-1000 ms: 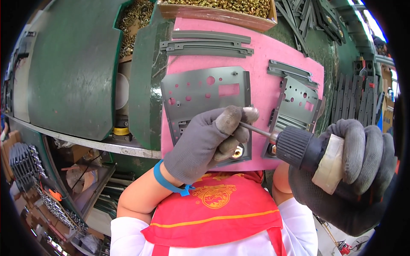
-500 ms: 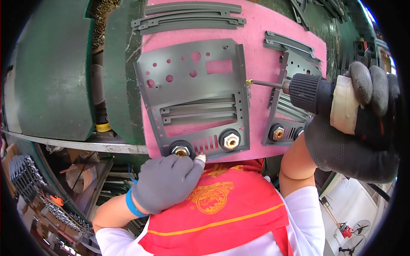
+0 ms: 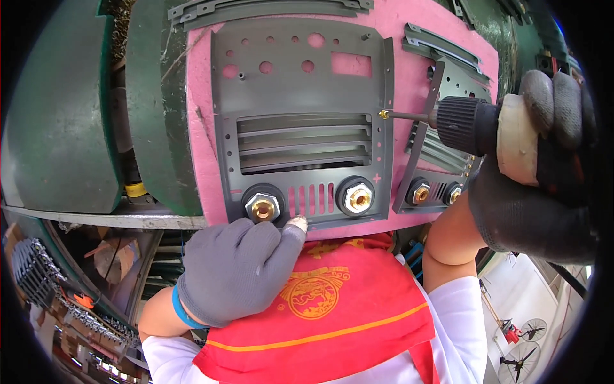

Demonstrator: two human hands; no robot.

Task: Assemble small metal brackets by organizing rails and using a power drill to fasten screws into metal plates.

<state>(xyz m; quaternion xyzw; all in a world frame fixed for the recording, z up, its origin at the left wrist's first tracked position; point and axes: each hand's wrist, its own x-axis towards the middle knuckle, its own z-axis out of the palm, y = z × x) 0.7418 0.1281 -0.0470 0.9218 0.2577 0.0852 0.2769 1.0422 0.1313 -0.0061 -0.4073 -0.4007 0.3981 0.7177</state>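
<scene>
A grey metal panel (image 3: 291, 96) with round holes, a window and two brass-and-steel fittings faces up on the pink mat. Slats (image 3: 304, 142) lie across its window. At its near edge, beside the left fitting (image 3: 263, 203), my gloved left hand (image 3: 236, 272) grips the panel, thumb on the edge and the other fingertips partly hidden. My gloved right hand (image 3: 537, 185) is wrapped round a black power screwdriver (image 3: 462, 126) with a pale band. The driver points left, with a small brass-coloured screw (image 3: 383, 114) at its tip, against the panel's right side flange.
A second, similar panel (image 3: 441, 128) lies to the right, with loose grey strips (image 3: 441, 48) beyond it. More strips (image 3: 268, 13) lie past the first panel. Large green sheets (image 3: 57, 109) stand at the left. A metal table edge (image 3: 153, 221) runs along the near left.
The panel has turned on the mat and its slats now sit nearly parallel to the window. The screw at the driver's tip has gone from just off the panel's right side to against it.
</scene>
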